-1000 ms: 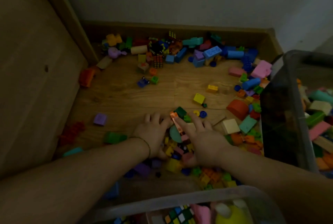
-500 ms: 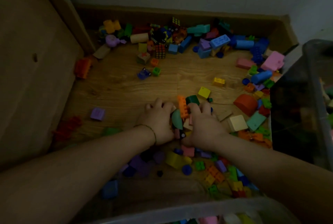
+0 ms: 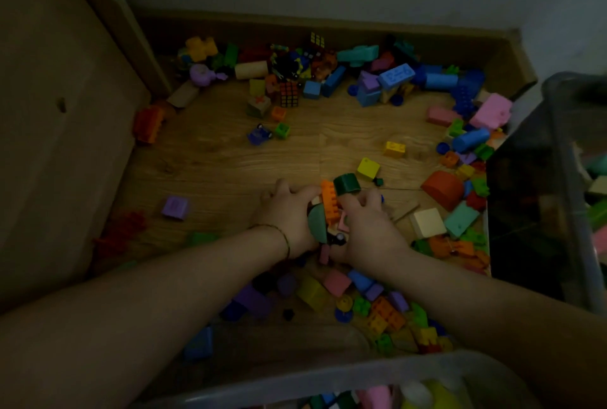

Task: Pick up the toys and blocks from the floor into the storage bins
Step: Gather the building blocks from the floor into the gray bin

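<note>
**Floor.** The wood-grain plank floor [image 3: 230, 162] carries the whole scatter. Loose pieces lie thickest along the back skirting and down the right side. A plain wooden panel [image 3: 49, 112] closes off the left.

**Bins.** The side storage bin [image 3: 565, 158], dark and translucent plastic, stands at the right edge, just beside the densest scatter. The near storage bin [image 3: 295, 382], with a pale translucent rim, sits directly below the forearms. Both already contain blocks. Judged from this placement, either bin can be reached with a short carry.

**Hands.** The left hand [image 3: 289, 214] and right hand [image 3: 368, 231] face each other at floor level. The fingers [image 3: 279, 186] of both curl inward and clamp a handful of blocks [image 3: 341, 221] between the palms. This two-sided squeeze gathers many small pieces in one load, which suits loose parts too small to lift singly.

**Held pieces.** An orange studded brick [image 3: 328, 201] stands on edge at the centre. A teal half-round block [image 3: 317, 223] presses against the left palm. A dark green rounded block [image 3: 346, 183] sits at the fingertips. All look like smooth moulded plastic or foam.

**Loose pieces.** A red arch block [image 3: 441, 188], a cream cube [image 3: 427, 223] and a yellow cube [image 3: 368, 168] lie near the right hand. A puzzle cube [image 3: 289, 93] lies well apart, near the skirting.
</note>
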